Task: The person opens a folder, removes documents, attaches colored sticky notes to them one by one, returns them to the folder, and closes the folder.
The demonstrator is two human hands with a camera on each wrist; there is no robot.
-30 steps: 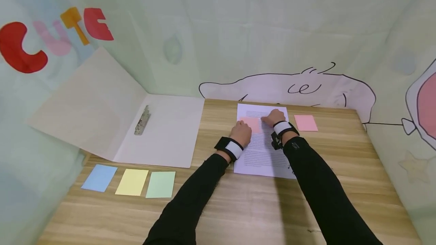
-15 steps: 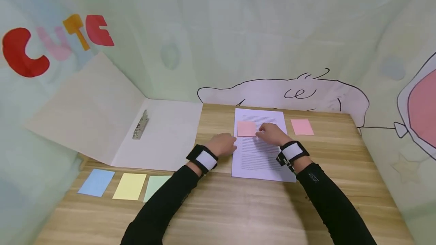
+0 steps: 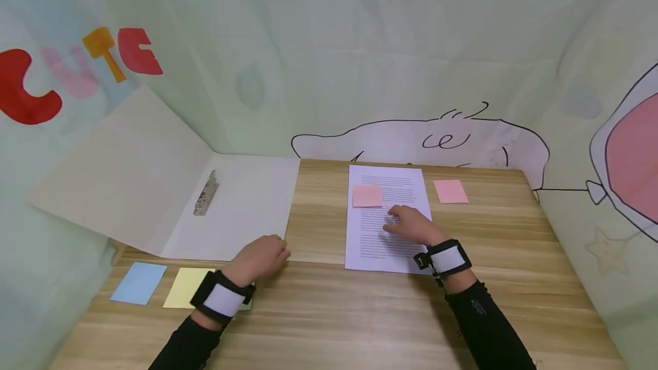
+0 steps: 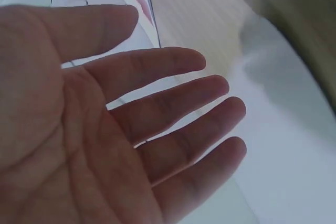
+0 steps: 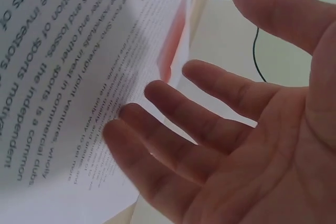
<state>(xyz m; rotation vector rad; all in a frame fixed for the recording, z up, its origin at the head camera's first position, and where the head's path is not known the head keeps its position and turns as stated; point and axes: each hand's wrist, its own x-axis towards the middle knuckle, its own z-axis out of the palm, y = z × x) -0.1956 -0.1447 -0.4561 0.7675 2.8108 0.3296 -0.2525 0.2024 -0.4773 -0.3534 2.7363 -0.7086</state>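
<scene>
On the printed sheet (image 3: 375,244) lies a pink sticky note (image 3: 367,195), over the upper left of the text. My right hand (image 3: 413,226) hovers above the sheet, just below and right of that note; in the right wrist view its fingers are spread and hold nothing. Near the front right corner of the open white folder (image 3: 257,204) is my left hand (image 3: 259,258), its fingers loosely extended and bare in the left wrist view. Its wrist covers most of a green sticky note. Beside it lie a yellow sticky note (image 3: 186,288) and a blue sticky note (image 3: 139,283).
A second pink sticky note (image 3: 450,192) lies right of the sheet. The folder's metal clip (image 3: 206,193) sits near its spine, and the raised cover (image 3: 123,176) leans on the printed wall cloth (image 3: 411,44). All stand on a wooden table (image 3: 329,324).
Both hands have come away from the pink note on the sheet. My left hand has swung left and toward me, to the folder's corner; my right has drawn back slightly.
</scene>
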